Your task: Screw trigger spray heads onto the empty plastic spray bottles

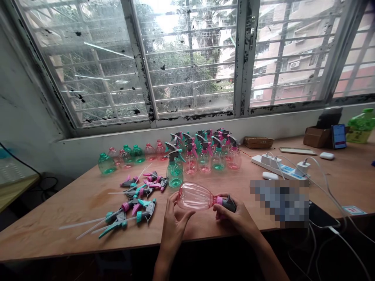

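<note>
Left hand held the base of a translucent pink spray bottle; right hand gripped its trigger head.
Bottle lay sideways between both hands over the bench, long axis left to right, neck toward the right.

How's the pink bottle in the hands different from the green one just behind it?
The pink bottle is tipped sideways; the green bottle stands upright. The pink bottle is between the left hand and right hand, while the green bottle rests on the table. Both are clear, with spray tops.
</note>
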Tool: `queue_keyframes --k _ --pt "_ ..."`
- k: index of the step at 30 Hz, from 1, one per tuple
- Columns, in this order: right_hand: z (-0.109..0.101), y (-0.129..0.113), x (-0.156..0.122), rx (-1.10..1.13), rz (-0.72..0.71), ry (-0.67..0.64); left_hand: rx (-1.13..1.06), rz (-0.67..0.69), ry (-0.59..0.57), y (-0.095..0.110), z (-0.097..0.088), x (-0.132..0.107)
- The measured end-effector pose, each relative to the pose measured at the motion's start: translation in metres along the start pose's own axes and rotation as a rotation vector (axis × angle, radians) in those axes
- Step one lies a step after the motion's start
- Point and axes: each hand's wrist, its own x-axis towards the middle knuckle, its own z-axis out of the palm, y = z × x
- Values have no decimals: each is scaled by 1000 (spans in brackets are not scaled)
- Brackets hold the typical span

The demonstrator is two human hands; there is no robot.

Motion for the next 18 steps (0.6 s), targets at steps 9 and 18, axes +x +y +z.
queue_keyframes --k 9,18 --pt "2 -3 -2 -18 22 14 -123 -122 -77 8 1 -2" --pt "3 -4 -2 -17 9 20 -29 -60 -41 2 0 0"
